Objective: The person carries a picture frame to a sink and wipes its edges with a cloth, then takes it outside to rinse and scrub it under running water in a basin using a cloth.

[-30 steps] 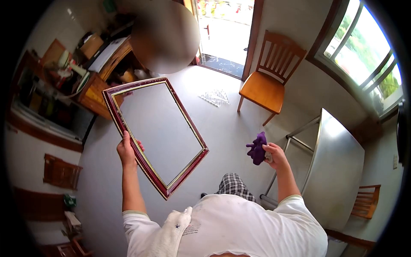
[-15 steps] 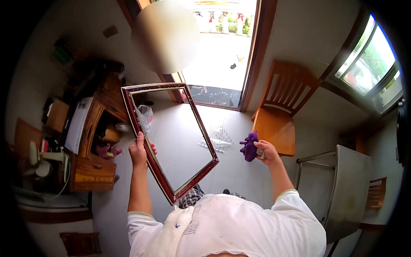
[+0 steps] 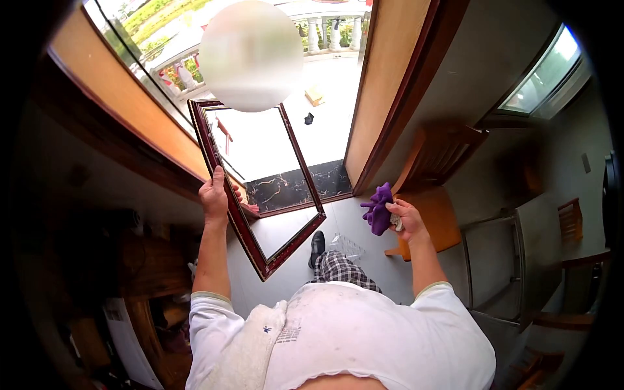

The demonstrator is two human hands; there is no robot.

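My left hand [image 3: 216, 197] grips the left side of a dark red picture frame [image 3: 233, 218] with a gold inner edge. The picture frame is tilted, and through its opening I see the doorway and the floor. On the right, my right hand [image 3: 406, 220] is closed around a bunched purple cloth or glove [image 3: 379, 209], with a bit of something whitish at the fingers. Whether the purple piece is a cloth or a glove, I cannot tell for certain.
Ahead is an open doorway with a black marble sill [image 3: 333, 179]. A wooden chair [image 3: 434, 214] stands to the right, beside a grey folded table [image 3: 538, 260]. Wooden furniture [image 3: 140, 273] is at the left. Outside, a cardboard box [image 3: 314, 97] lies on the ground near a white balustrade.
I have moved closer to the doorway and turned, so the sill and the outside fill more of the view. Both hands keep their hold on the picture frame and the purple piece.
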